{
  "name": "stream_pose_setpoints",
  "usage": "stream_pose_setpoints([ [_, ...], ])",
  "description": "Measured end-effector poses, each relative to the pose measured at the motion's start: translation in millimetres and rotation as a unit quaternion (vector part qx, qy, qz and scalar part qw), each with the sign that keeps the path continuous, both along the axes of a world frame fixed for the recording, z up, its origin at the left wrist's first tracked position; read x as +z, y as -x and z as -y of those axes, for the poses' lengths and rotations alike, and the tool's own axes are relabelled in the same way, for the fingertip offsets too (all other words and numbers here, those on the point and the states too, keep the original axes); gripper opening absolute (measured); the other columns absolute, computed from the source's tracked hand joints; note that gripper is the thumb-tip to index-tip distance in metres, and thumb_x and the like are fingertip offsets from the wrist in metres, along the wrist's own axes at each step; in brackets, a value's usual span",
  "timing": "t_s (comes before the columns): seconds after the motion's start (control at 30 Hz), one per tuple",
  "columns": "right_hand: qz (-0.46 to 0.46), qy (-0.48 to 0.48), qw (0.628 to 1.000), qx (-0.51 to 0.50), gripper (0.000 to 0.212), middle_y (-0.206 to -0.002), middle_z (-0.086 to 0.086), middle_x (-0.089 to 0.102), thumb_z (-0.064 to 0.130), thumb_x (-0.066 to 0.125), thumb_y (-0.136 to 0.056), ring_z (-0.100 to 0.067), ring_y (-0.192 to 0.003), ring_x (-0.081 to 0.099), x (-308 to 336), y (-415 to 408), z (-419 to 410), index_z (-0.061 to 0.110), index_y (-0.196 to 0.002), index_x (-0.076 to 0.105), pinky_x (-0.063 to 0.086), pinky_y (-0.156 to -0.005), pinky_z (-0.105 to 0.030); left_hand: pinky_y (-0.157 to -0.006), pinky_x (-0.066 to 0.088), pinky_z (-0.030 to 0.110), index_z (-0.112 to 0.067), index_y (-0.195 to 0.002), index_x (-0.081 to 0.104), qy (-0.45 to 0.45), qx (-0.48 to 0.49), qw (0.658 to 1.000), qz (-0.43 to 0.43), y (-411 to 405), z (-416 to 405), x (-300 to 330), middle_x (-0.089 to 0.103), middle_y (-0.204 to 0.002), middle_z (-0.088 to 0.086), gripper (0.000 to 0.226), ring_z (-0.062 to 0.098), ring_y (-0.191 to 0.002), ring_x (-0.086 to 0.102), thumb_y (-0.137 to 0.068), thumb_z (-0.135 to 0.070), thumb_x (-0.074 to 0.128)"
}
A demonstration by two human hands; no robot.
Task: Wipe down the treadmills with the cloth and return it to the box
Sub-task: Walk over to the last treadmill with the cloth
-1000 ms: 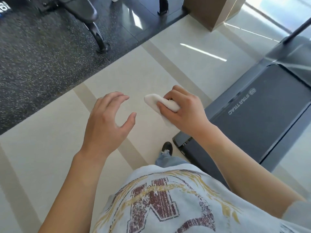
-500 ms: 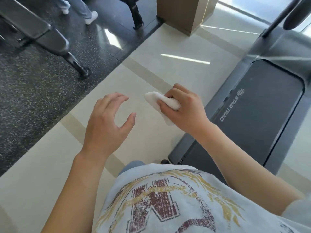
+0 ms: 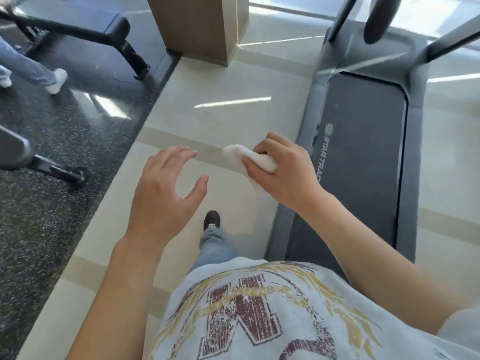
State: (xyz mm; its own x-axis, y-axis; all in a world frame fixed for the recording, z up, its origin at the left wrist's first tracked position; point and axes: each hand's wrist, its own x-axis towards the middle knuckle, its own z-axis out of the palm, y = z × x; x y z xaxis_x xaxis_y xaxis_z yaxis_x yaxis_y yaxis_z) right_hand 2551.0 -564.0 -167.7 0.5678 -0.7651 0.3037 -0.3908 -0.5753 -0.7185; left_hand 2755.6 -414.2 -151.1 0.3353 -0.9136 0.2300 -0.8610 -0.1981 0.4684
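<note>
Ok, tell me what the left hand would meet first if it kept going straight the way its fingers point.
Nothing close: the empty left hand points ahead over bare beige tiled floor. Farther on stands the brown square pillar, probably the first thing in line, though depth is unclear.

The cloth (image 3: 255,162) was white, the treadmill (image 3: 363,157) dark grey with pale lettering, the floor (image 3: 228,118) cream with tan bands, the mat (image 3: 52,203) black, speckled white.

cloth (image 3: 259,162): mostly buried inside the right grip (image 3: 283,172).
treadmill (image 3: 363,157): logo's last letters covered by that grip; console cut off above.
bystander (image 3: 31,66): far left of the grip, only legs, blurred.
</note>
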Motion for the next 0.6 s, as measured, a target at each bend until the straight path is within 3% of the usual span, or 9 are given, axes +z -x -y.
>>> stream_pose_setpoints([
  [0.17, -0.005, 0.007, 0.998, -0.057, 0.022, -0.083, 0.012, 0.054, 0.037, 0.073, -0.093, -0.019, -0.062, 0.053, 5, -43, 24, 0.016, -0.089, 0.069, 0.049, -0.055, -0.038, -0.117, 0.028, 0.018, -0.014, -0.138, 0.064, 0.001, -0.068, 0.998, -0.005, -65, 58, 11, 0.062, -0.141, 0.002, 0.048, 0.02, -0.133, 0.053, -0.099, -0.042, 0.061],
  [0.33, 0.007, 0.015, 0.992, -0.123, 0.022, -0.081, 0.01, 0.054, 0.035, 0.073, -0.093, -0.019, -0.06, 0.051, 16, -98, 47, 0.015, -0.087, 0.068, 0.047, -0.053, -0.037, -0.115, 0.022, 0.007, -0.014, -0.138, 0.064, -0.001, -0.124, 0.992, -0.003, -127, 105, 26, 0.062, -0.141, 0.003, 0.048, 0.021, -0.133, 0.052, -0.099, -0.041, 0.061],
  [0.6, -0.003, 0.004, 0.982, -0.188, 0.025, -0.079, 0.011, 0.052, 0.038, 0.071, -0.093, -0.019, -0.061, 0.051, 12, -153, 70, 0.015, -0.086, 0.067, 0.045, -0.053, -0.035, -0.113, 0.025, 0.008, -0.014, -0.136, 0.066, -0.005, -0.181, 0.983, -0.032, -192, 155, 23, 0.061, -0.139, 0.0, 0.046, 0.022, -0.13, 0.055, -0.098, -0.04, 0.062],
])
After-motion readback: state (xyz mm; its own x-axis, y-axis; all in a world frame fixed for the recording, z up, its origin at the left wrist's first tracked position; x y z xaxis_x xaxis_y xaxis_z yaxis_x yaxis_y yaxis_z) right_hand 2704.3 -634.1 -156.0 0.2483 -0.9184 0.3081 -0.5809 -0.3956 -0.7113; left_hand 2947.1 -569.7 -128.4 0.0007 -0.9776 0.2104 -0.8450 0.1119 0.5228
